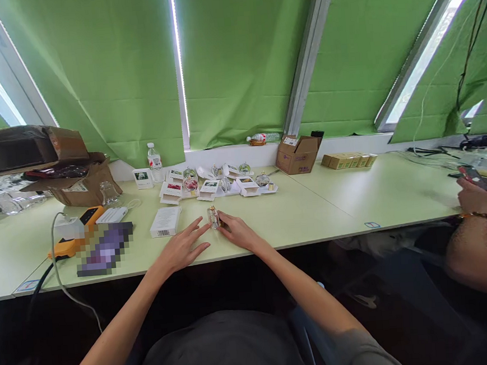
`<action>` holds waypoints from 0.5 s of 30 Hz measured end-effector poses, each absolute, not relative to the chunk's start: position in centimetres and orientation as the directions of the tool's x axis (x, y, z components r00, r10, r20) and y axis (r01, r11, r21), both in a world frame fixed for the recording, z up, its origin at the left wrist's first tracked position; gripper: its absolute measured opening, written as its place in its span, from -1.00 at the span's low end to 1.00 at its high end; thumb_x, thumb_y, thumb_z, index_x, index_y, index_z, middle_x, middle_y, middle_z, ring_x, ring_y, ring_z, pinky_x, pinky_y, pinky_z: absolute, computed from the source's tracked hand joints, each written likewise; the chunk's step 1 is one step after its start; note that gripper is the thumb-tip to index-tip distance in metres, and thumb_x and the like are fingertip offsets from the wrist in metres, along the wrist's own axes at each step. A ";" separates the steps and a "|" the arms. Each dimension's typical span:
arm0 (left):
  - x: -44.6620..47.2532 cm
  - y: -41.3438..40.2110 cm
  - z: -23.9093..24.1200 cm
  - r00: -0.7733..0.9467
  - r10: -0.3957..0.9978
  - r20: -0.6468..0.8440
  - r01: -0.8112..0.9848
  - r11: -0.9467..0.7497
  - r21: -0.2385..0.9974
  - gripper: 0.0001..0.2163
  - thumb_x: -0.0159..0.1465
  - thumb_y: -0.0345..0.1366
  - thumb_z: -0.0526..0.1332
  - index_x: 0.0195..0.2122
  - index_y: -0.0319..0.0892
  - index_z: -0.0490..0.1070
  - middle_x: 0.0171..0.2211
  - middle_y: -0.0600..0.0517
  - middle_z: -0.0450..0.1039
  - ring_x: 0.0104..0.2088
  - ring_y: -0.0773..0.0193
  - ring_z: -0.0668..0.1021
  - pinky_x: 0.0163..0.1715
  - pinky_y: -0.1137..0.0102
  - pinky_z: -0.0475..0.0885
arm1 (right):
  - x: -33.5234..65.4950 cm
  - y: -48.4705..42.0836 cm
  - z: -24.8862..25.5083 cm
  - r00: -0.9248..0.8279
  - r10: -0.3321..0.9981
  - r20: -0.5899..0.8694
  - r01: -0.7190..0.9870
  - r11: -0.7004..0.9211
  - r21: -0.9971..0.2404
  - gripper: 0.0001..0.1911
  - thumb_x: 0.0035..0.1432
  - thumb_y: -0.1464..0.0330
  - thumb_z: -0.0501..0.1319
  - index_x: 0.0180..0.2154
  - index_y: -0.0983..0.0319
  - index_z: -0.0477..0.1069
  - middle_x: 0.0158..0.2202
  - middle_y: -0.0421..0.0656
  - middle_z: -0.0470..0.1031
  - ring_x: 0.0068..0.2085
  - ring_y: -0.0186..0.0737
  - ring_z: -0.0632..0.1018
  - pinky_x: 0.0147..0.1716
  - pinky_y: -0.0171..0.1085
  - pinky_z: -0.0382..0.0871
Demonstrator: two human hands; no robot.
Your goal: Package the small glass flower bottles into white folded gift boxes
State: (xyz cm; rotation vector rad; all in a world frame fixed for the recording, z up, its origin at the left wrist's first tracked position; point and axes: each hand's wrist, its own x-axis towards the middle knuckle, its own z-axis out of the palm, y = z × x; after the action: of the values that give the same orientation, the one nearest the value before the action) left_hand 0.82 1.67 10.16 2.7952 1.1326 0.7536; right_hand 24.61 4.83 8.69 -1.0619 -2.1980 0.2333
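Observation:
A small clear glass bottle (213,218) with a gold-coloured top stands near the table's front edge. My right hand (238,232) holds it from the right, its fingers partly hidden behind the glass. From the left, my left hand (184,248) reaches toward the bottle with its fingers spread; I cannot tell whether a fingertip touches the glass. Left of the bottle lies a closed white box (165,221) with a barcode on its front side. Behind it, several opened white boxes (170,191) with picture labels lie in rows, with round glass pieces (262,179) in white trays.
At the left are a phone (105,249), an orange power strip (91,218) with cables, and brown cartons (79,184). A water bottle (155,162) stands at the back. A small carton (298,154) and yellow boxes (348,160) lie right. Another person's hands (483,197) hold a phone.

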 end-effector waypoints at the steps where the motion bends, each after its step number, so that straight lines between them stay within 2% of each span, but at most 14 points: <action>1: 1.0 1.6 10.1 0.619 0.660 0.427 0.640 -0.738 0.212 -0.52 0.38 -0.04 0.02 0.31 0.12 0.06 0.37 0.02 -0.02 0.17 0.03 0.41 0.07 0.23 0.40 | 24.6 4.8 8.8 -0.444 0.744 0.499 0.619 0.657 -0.430 -0.45 0.23 0.45 0.11 0.24 0.14 0.18 0.25 -0.05 0.27 0.22 -0.06 0.36 0.16 -0.08 0.28; 5: 1.8 1.1 9.9 0.624 0.657 0.424 0.631 -0.743 0.223 -0.50 0.37 -0.05 0.03 0.33 0.12 0.03 0.38 0.00 -0.06 0.21 0.01 0.37 0.15 0.19 0.31 | 24.6 4.8 8.8 -0.444 0.756 0.481 0.607 0.649 -0.459 -0.46 0.21 0.50 0.10 0.22 0.14 0.21 0.14 -0.07 0.42 0.11 -0.08 0.47 0.06 -0.13 0.35; 10: 2.4 0.9 9.5 0.623 0.676 0.393 0.652 -0.726 0.216 -0.46 0.36 0.00 0.03 0.34 0.14 -0.04 0.38 -0.02 -0.07 0.23 -0.02 0.33 0.13 0.16 0.31 | 25.0 5.4 8.1 -0.346 0.814 0.466 0.683 0.559 -0.470 -0.59 0.21 0.45 0.15 0.10 0.19 0.33 -0.03 -0.04 0.54 -0.03 -0.09 0.55 -0.03 -0.17 0.38; 15: 2.3 1.1 9.1 0.589 0.700 0.405 0.674 -0.701 0.231 -0.47 0.36 0.00 0.02 0.33 0.06 0.02 0.31 -0.05 0.13 0.22 0.01 0.34 0.15 0.18 0.29 | 25.5 6.2 7.5 -0.222 0.856 0.466 0.717 0.467 -0.517 -0.70 0.18 0.42 0.19 -0.02 0.20 0.39 -0.15 -0.09 0.57 -0.15 -0.14 0.58 -0.12 -0.21 0.39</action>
State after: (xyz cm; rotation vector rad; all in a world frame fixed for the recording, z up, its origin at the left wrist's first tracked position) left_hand 2.34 1.14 9.12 2.7523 1.1914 0.7375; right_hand 25.48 6.21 7.53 -1.3052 -1.9964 0.2470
